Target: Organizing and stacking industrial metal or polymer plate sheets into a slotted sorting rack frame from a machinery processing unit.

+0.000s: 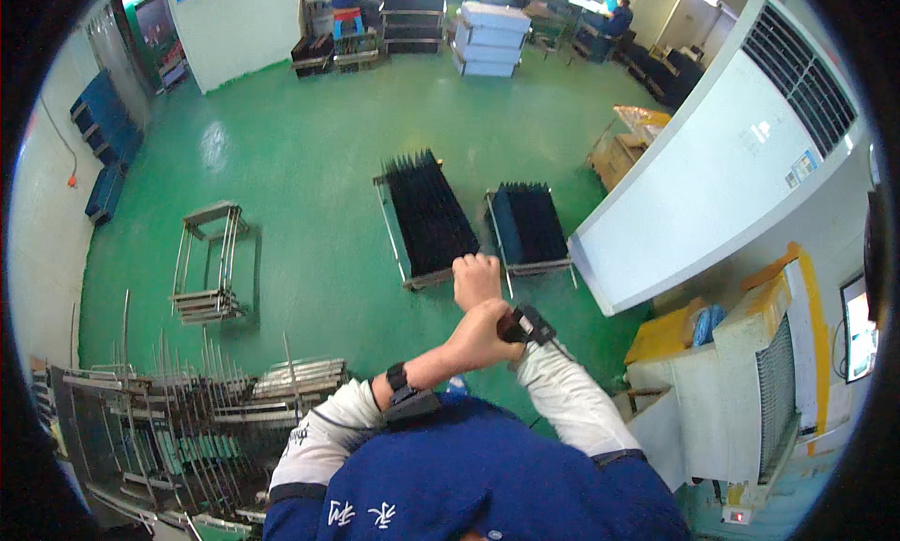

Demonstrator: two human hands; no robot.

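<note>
In front of my chest, my left hand is wrapped round my right wrist, beside a dark strapped device. My right hand is curled into a fist just beyond it, with nothing seen sticking out. A black watch-like band is on my left wrist. Past my hands, two metal racks stand on the green floor: a longer rack of upright black sheets and a shorter rack of dark sheets. My fist overlaps the near end of the longer rack in the picture, but touches neither.
A bare metal frame stands on the floor at left. Many metal racks and rods crowd the near left. A tall white air conditioner and cardboard boxes line the right. Stacked pale boxes and seated people are far off.
</note>
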